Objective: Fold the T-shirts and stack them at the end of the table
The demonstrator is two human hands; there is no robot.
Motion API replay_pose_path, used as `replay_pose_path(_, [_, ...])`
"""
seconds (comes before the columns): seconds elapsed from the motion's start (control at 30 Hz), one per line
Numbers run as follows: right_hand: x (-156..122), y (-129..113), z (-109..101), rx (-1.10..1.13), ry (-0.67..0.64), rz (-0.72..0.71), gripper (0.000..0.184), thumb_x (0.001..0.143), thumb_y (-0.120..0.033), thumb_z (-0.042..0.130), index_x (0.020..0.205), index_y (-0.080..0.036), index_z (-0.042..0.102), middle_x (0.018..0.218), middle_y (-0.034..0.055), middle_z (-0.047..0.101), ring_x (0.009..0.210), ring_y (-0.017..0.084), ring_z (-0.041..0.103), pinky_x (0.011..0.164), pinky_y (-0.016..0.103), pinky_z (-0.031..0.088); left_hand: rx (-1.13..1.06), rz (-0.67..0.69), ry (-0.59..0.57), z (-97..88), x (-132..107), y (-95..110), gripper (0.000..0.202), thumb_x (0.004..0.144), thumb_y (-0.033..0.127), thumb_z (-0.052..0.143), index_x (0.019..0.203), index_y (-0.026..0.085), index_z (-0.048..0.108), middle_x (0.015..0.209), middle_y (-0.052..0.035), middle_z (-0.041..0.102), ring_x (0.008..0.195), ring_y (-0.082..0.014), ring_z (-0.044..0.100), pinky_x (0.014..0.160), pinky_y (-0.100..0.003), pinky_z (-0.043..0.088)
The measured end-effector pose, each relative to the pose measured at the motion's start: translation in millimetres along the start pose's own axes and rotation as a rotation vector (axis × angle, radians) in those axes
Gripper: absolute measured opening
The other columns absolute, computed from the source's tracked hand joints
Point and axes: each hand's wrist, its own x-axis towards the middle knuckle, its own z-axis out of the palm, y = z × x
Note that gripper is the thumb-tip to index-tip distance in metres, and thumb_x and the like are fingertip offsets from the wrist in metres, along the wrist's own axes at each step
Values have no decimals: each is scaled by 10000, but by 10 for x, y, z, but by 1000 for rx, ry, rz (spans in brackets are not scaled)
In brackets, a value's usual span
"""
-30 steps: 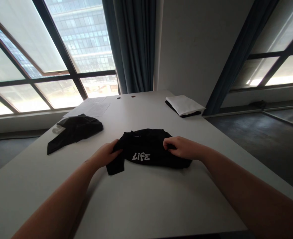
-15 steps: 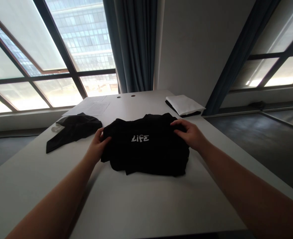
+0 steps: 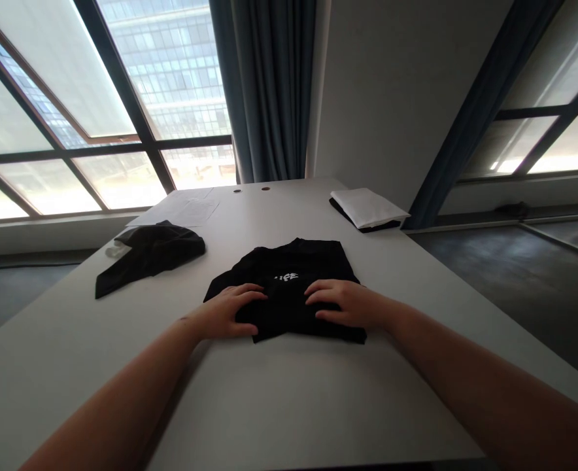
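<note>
The soft black fabric garment with white lettering (image 3: 293, 314) lies partly bunched near the middle of the smooth white tabletop (image 3: 318, 405). The left hand (image 3: 227, 312) and right hand (image 3: 346, 303) rest on its near part, fingers loosely spread rather than clenched. It looks light, limp and not fragile; its outer edges or corners seem the best holds, pinched through all layers. Beyond, to the left, lies a crumpled black cloth (image 3: 164, 248); far right, a flat folded white piece (image 3: 367, 207).
</note>
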Motion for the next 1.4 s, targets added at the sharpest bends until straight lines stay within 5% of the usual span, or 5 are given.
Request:
replay_pose_path(0.5, [8,-121,-140,180,107,320,164,948,-342,579,963,-208,673,820,23,685,715,177,611,681,302,454,-327,-304,366,-6,62,-117,280,884,480,627,986,229,696,776,-4,686,717,-202,638,693,-323,520])
replay_pose_path(0.67, [5,-98,-195,601,63,441,324,895,-500,641,988,-190,621,726,-29,620,602,127,535,596,263,406,-495,-311,352,36,74,-110,310,884,521,634,912,214,671,774,4,659,737,-184,606,691,-296,493])
replay_pose_path(0.93, [5,-24,-102,47,245,285,122,887,-231,602,988,-213,668,931,35,675,811,182,619,770,328,478,52,-215,560,19,80,-66,203,895,342,618,1071,250,655,1110,-76,678,1043,-274,619,966,-443,482])
replay_pose_path(1.17, [-74,-324,-179,43,-43,48,178,939,-283,619,1081,-240,716,1116,71,682,1003,234,647,911,365,493,100,202,18,66,85,486,361,943,476,638,1255,297,670,1325,-100,613,1210,-307,578,1064,-463,435])
replay_pose_path(1.4, [-6,-75,-29,27,-196,101,92,884,-268,681,956,-223,718,1133,65,651,1037,245,617,942,379,464,35,190,9,198,136,439,136,981,336,592,976,259,704,1370,-92,587,1280,-311,533,1108,-507,386])
